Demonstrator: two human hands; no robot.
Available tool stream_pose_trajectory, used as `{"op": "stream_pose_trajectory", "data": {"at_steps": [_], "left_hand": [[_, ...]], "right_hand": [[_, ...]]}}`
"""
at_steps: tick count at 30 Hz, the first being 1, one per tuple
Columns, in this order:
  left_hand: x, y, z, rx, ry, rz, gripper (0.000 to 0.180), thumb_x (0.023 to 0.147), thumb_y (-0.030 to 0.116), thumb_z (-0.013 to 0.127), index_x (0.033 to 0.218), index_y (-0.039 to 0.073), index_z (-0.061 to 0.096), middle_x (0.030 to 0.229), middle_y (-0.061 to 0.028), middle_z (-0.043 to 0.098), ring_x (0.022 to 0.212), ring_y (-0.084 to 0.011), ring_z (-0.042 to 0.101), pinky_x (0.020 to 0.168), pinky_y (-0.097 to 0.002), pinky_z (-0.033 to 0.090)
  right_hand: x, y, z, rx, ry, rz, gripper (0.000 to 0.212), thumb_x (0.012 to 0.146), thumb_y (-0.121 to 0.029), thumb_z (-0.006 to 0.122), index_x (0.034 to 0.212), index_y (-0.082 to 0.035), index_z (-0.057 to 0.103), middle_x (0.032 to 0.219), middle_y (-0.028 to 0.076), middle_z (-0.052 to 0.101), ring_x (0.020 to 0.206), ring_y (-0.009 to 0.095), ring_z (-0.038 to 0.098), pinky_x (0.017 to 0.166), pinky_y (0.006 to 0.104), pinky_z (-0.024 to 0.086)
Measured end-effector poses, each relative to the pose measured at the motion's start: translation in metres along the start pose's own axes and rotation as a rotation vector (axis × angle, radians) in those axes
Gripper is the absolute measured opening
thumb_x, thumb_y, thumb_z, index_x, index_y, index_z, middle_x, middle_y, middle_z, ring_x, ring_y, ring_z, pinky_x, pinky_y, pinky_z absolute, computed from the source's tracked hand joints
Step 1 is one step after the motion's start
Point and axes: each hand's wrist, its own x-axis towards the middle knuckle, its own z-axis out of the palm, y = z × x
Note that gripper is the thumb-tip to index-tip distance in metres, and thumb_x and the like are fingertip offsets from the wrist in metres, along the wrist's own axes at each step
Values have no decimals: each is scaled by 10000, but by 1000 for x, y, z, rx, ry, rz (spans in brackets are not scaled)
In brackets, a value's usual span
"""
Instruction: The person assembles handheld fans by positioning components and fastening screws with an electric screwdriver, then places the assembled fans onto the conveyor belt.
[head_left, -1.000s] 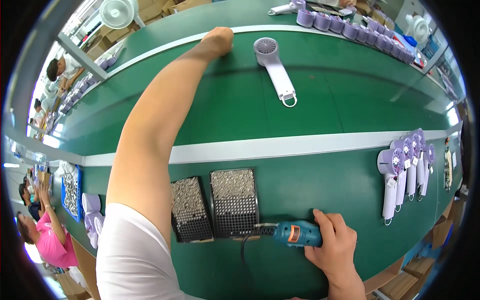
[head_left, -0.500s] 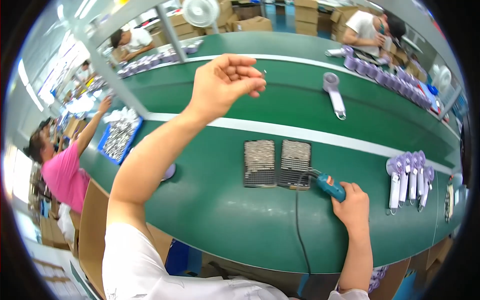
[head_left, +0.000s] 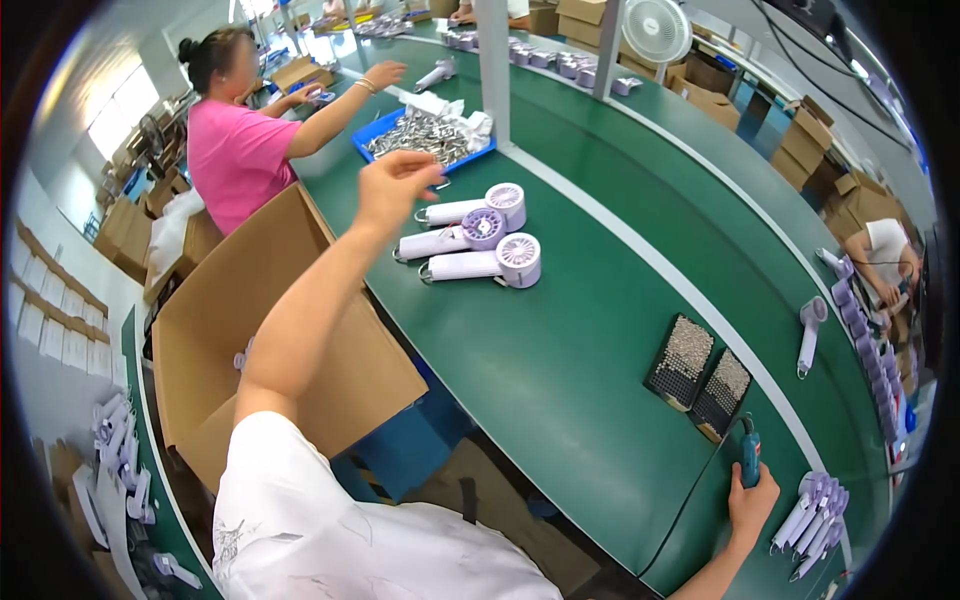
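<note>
Head view: green table (head_left: 540,350) beside carton (head_left: 240,275); right hand (head_left: 752,500) gripping screwdriver (head_left: 751,458), left hand (head_left: 393,190) grip unclear

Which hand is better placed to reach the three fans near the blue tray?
Probably the left hand: it is near those fans, while the right hand, farther away, holds the teal power tool.

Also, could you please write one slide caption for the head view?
Right hand grips a teal power tool; left hand hovers near a blue tray and three small fans.
</note>
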Motion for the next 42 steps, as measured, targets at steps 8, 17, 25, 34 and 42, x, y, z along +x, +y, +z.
{"op": "stream_pose_trajectory", "data": {"at_steps": [8,17,25,34,42], "left_hand": [[54,-134,-145,531,343,-383,221,829,47,784,1019,-44,716,838,-91,724,685,-140,677,545,-267,551],[71,-144,-175,346,477,-408,198,887,155,726,941,-34,749,795,-99,735,677,-157,706,548,-275,564],[28,-52,-9,535,64,122,188,929,161,718,1027,2,739,882,-45,728,773,-100,649,688,-246,509],[-87,110,389,324,-935,247,370,873,376,768,900,7,761,684,-51,683,614,-101,623,572,-265,508],[-179,108,692,429,-1233,-82,607,839,554,737,944,-43,708,788,-110,689,606,-177,644,488,-293,504]], "right_hand": [[3,9,2,-16,-21,-15,302,842,-166,765,1003,69,666,716,227,610,624,375,586,641,428,476],[5,-13,0,-42,-108,61,307,853,-159,756,1031,76,669,740,231,633,640,373,609,658,427,484],[8,-13,-4,47,-28,-37,355,809,-197,780,1109,-22,707,944,245,706,888,440,679,767,453,544],[-4,19,-6,49,-17,-77,405,725,-198,795,1083,-41,687,927,195,717,829,380,696,763,460,566],[-7,18,-13,119,-109,-176,467,695,-207,781,1115,-44,658,847,168,691,765,362,691,696,453,568]]}}
